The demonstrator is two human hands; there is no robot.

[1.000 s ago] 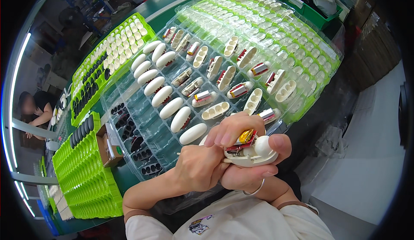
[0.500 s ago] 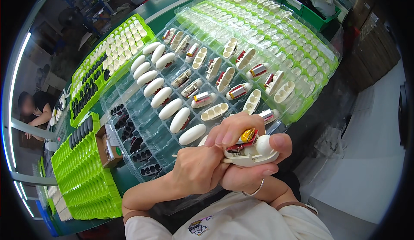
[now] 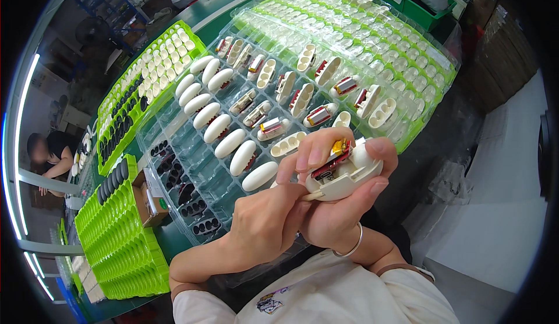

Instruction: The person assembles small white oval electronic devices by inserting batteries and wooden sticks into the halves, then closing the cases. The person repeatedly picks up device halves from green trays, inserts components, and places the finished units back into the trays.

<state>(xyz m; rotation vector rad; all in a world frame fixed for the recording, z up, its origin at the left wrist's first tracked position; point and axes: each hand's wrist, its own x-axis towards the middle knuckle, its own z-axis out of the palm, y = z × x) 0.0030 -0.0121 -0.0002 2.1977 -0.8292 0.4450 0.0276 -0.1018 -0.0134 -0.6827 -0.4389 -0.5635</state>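
My right hand [image 3: 340, 216] is closed around a white oval plastic shell [image 3: 349, 181]. A red circuit board [image 3: 332, 164] with a yellow-taped part [image 3: 340, 146] sits in the shell, beside a rounded white section. My left hand [image 3: 262, 216] presses close against the shell's left end, fingers curled. A thin pale stick [image 3: 313, 196] shows between its fingertips and the shell; the rest of it is hidden. Just beyond my hands lies a clear compartment tray [image 3: 204, 166] holding smooth white oval shells [image 3: 230, 143] and opened ones with red boards [image 3: 273, 129].
Green trays [image 3: 116, 236] stand at the left, one with black oval pieces [image 3: 113, 181]. Another green tray [image 3: 166, 50] holds white and black parts. Clear trays over green ones [image 3: 372, 38] spread at the far right. A small cardboard box [image 3: 150, 201] sits left. A person [image 3: 55, 161] works at far left.
The shell has been raised slightly and tilted, and both hands moved a little to the right with it. The stick end that stuck out left of my left hand no longer shows.
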